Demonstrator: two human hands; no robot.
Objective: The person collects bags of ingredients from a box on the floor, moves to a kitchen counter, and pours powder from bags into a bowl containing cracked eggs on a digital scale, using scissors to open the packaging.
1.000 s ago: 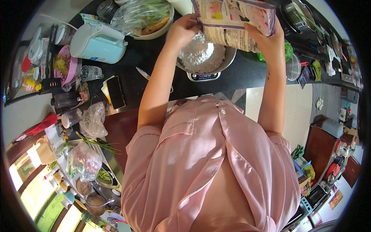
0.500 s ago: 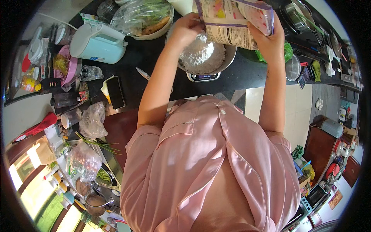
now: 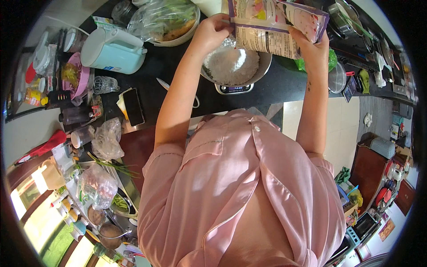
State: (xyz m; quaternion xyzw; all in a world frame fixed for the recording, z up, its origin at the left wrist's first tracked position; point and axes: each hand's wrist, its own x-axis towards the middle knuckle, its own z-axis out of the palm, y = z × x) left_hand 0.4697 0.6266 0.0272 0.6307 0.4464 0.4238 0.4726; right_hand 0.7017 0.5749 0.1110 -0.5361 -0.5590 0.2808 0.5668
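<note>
The printed paper-and-plastic flour bag with a purple edge is held tilted above the round steel mixing bowl, which sits on a small digital kitchen scale on the black countertop. The bowl holds a mound of white powder.

Hand state: the left hand is clenched on the bag's corner at 9 o'clock of the bag. The right hand grasps the bag's lower side at 4 o'clock, fingers wrapped under it.

Procedure for a clean pour, as judged from this position:

1. Keep the bag mouth over the bowl centre, not the rim; the mound already sits near the rim at 12 o'clock.
2. Control the flow with the right hand by raising or lowering the bag's closed end in small amounts.
3. Use the left hand only to steady and shape the spout.
4. Keep the scale display, at 6 o'clock of the bowl, unobstructed.
5. Do not rest the bag on the bowl; contact would likely falsify the reading.

Nearby hazards: a black smartphone lies at 9 o'clock of the scale, and a pale blue electric kettle stands at 10 o'clock; spilled powder could reach them.
</note>
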